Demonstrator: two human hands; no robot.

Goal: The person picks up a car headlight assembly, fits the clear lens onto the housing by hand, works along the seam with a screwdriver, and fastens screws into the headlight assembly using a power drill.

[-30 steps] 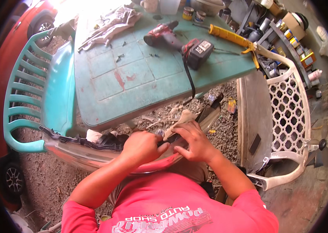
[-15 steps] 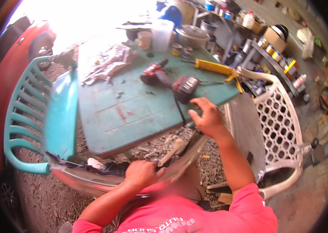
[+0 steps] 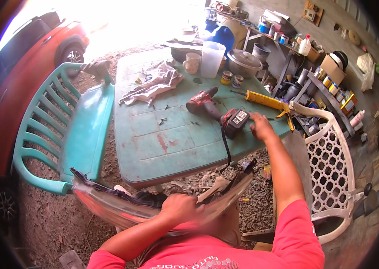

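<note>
A long curved car lamp [image 3: 131,213], with a clear lens and a black back edge, lies across my lap below the table. My left hand [image 3: 181,209] is closed over its upper edge, fingers curled and partly blurred. My right hand [image 3: 262,127] is over the table's right front edge with fingers apart, beside the battery of a red and black cordless drill [image 3: 205,105]. A thin dark rod [image 3: 268,119] lies by its fingers; whether they touch it I cannot tell. The drill rests on its side, its black strap hanging over the edge.
The green table [image 3: 176,152] holds a yellow caulking gun [image 3: 261,99], crumpled plastic [image 3: 155,83], small cans [image 3: 226,77], a mug [image 3: 192,63] and a lidded pot [image 3: 244,62]. A turquoise chair [image 3: 86,130] stands left, a white chair [image 3: 330,157] right, a red car [image 3: 32,85] beyond.
My right hand has moved forward and right, to the far side of the drill's battery. The view has shifted, so the table sits further right. My left hand stays on the car lamp.
</note>
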